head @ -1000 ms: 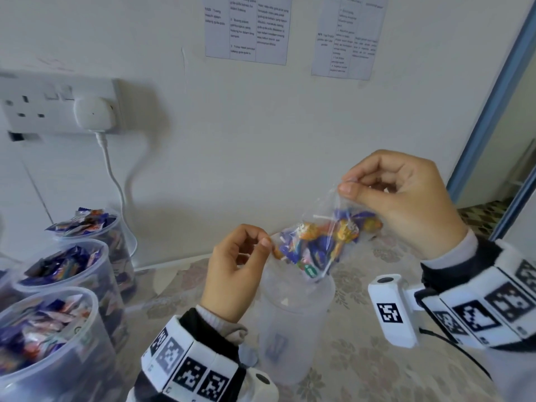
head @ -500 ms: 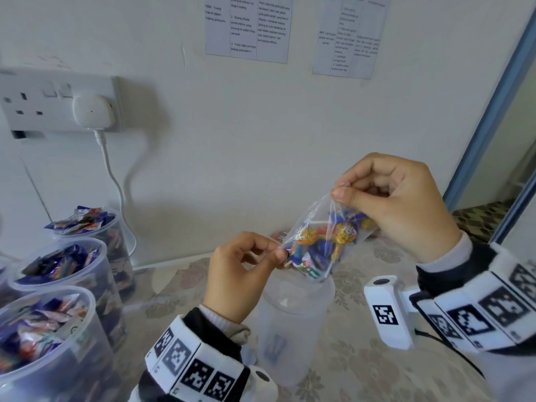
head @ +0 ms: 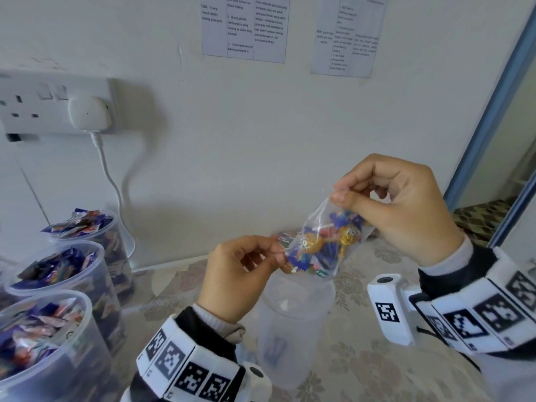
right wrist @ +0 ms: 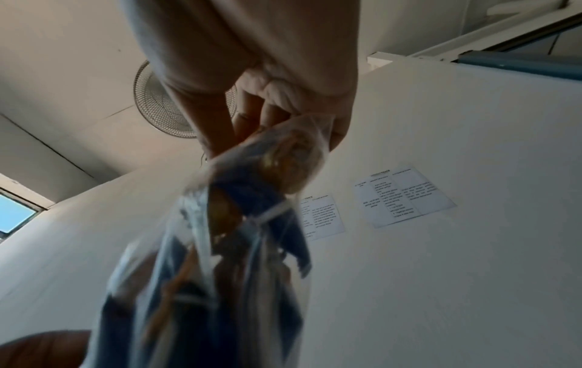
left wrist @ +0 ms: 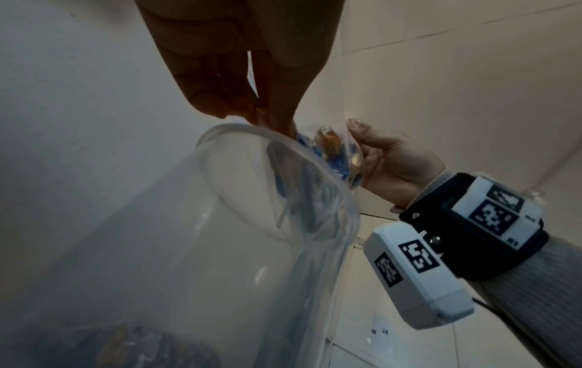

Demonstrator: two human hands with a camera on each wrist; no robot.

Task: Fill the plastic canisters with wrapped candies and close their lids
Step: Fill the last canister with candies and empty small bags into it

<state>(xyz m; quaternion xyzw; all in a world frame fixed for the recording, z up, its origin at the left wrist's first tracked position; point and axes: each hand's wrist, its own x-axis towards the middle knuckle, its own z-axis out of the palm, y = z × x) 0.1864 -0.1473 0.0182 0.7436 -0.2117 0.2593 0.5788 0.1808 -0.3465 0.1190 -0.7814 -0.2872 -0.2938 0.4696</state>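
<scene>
Bag tips steeper over the empty canister

Compared with a second ago, the clear bag of candies [head: 324, 245] hangs more upright: the right hand [head: 397, 210], pinching the bag's upper corner, now sits a little lower and closer in, while the left hand [head: 240, 274], pinching the lower edge, has drawn nearer the right hand and sits just above the rim of the empty canister [head: 293, 323]. The candies, earlier spread along a slanting bag, now bunch toward its lower end, which sits right at the canister's mouth. The two hands are closer together than before, so the bag looks more crumpled between them.
</scene>
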